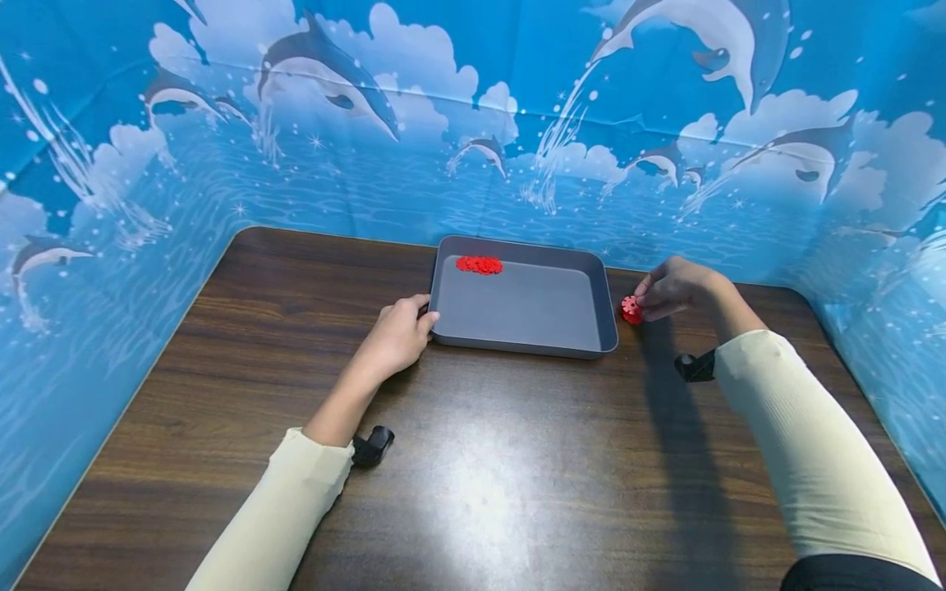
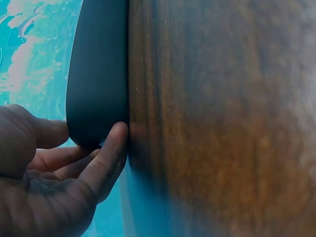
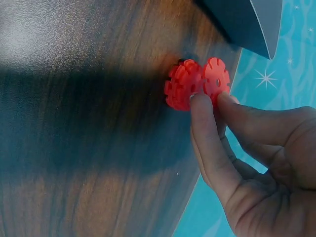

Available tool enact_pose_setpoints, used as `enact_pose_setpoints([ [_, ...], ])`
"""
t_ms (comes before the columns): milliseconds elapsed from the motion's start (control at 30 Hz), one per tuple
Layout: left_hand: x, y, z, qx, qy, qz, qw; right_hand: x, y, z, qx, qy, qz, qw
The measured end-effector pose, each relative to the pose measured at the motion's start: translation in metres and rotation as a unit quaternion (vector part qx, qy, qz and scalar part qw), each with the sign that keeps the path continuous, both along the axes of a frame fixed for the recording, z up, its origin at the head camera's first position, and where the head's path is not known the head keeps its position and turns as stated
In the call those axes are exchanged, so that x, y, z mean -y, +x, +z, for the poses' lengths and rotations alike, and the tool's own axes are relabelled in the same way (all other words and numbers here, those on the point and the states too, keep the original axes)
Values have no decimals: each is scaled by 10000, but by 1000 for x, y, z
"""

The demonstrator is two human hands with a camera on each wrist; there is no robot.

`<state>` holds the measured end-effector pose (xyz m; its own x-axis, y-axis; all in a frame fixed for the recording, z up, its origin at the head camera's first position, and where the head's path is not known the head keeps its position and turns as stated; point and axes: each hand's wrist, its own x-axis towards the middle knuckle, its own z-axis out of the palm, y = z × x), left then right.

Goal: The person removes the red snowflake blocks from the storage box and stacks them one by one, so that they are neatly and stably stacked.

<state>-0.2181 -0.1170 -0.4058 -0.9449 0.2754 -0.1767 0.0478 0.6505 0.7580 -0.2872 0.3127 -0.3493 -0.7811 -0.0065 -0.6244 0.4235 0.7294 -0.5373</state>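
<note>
My left hand [image 1: 395,335] grips the left side of a grey rectangular tray [image 1: 517,349], near its front corner. In the left wrist view the thumb meets the rim while the fingertips lie against the outside of the tray wall [image 2: 98,69]. Right of the tray, my right hand [image 1: 672,289] pinches a red notched disc [image 3: 216,76] between thumb and fingers. That disc is tilted beside a small stack of similar red discs [image 3: 183,85] on the table; whether they touch I cannot tell. Inside the tray, toward the back left, lies a flat heap of red discs [image 1: 479,265].
The dark wood table [image 1: 244,369] has a bright glare spot in front of the tray. A blue curtain with dolphins [image 1: 414,180] stands close behind the table and along both sides. Black straps with small mounts are on both wrists.
</note>
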Motion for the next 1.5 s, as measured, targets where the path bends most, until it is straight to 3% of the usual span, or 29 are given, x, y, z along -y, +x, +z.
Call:
enact_pose_setpoints([
  [533, 1, 1, 1, 80, 154, 33, 9998, -6, 4, 0, 204, -182, -218, 9994],
  [1067, 1, -1, -1, 15, 144, 63, 9999, -7, 5, 0, 127, -389, -538, 9977],
  [1300, 1, 0, -1, 37, 111, 29, 9999, 2, 4, 5, -140, -108, -350, 9992],
  [1500, -1, 1, 0, 33, 71, 41, 10000, 18, 2, 17, -485, 174, 154, 9986],
])
